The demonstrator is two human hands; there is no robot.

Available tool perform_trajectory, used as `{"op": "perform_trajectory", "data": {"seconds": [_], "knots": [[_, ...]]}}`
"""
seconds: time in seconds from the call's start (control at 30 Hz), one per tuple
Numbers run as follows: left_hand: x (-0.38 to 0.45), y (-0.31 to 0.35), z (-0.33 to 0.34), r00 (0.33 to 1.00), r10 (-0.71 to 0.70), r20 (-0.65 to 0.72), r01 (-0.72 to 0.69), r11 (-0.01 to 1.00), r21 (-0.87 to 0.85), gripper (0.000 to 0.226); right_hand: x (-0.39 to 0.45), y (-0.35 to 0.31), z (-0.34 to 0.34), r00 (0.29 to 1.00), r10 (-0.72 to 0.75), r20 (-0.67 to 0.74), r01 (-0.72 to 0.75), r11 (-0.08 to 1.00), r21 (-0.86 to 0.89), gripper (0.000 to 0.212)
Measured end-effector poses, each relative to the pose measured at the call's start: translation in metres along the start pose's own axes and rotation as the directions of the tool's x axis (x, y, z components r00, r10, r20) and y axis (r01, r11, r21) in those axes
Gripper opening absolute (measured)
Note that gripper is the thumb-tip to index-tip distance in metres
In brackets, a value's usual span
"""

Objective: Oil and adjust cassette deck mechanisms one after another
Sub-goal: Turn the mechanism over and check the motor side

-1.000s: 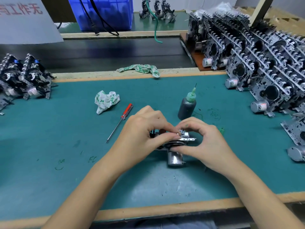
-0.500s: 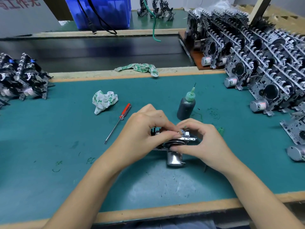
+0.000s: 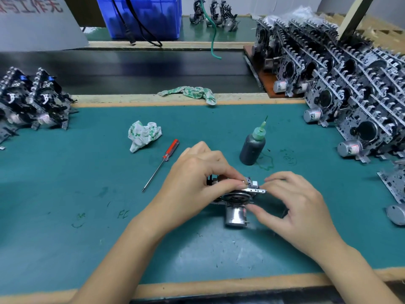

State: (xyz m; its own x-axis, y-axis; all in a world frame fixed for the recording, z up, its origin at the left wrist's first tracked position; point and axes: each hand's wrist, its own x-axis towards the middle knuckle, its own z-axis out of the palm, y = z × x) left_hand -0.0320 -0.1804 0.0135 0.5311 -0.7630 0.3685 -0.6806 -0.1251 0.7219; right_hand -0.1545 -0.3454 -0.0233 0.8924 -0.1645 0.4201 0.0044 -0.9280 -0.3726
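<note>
Left hand [image 3: 197, 178] pinched the cassette deck mechanism [image 3: 235, 199] steady on the counter [image 3: 65, 216], right hand [image 3: 293, 207] gripping its motor end, apparently for adjustment.

Two bare forearms lead to the left hand [image 3: 195, 181] and the right hand [image 3: 300, 207] — no sleeves, gloves, rings, watch or bands show on either. Fingernails are short and plain. Both arms are slim and uncovered from the wrists back to the frame's lower edge.
</note>
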Motion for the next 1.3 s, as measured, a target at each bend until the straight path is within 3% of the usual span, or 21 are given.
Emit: {"op": "perform_trajectory", "data": {"seconds": [0.23, 0.4, 0.57, 0.7, 1.03, 1.3], "knots": [[0.000, -0.002, 0.000, 1.000, -0.008, 0.019, 0.008, 1.000, -0.014, 0.010, -0.001, 0.007, 0.004, 0.997, -0.073, -0.031, 0.071, 0.995, -0.070, 0.034], [0.000, -0.002, 0.000, 1.000, -0.010, 0.007, 0.010, 1.000, -0.010, 0.009, 0.004, 0.008, 0.004, 0.999, -0.029, 0.014, 0.028, 0.999, 0.031, 0.035], [0.000, -0.001, 0.001, 1.000, -0.006, 0.000, 0.006, 1.000, -0.004, 0.008, 0.015, 0.000, 0.002, 0.980, 0.046, 0.193, -0.129, 0.887, 0.444, 0.049], [-0.001, -0.001, 0.001, 1.000, -0.017, -0.014, 0.017, 1.000, -0.011, 0.007, 0.023, -0.007, 0.005, 0.975, 0.066, 0.214, -0.189, 0.751, 0.633, 0.032], [0.000, -0.001, 0.001, 1.000, -0.013, -0.016, 0.013, 1.000, 0.005, 0.007, 0.022, -0.010, 0.011, 0.970, 0.151, 0.191, -0.239, 0.741, 0.627, 0.027], [0.000, 0.000, 0.001, 1.000, -0.011, -0.009, 0.011, 0.999, 0.035, 0.014, 0.034, -0.006, 0.002, 0.963, 0.107, 0.247, -0.237, 0.775, 0.586, 0.033]]}}
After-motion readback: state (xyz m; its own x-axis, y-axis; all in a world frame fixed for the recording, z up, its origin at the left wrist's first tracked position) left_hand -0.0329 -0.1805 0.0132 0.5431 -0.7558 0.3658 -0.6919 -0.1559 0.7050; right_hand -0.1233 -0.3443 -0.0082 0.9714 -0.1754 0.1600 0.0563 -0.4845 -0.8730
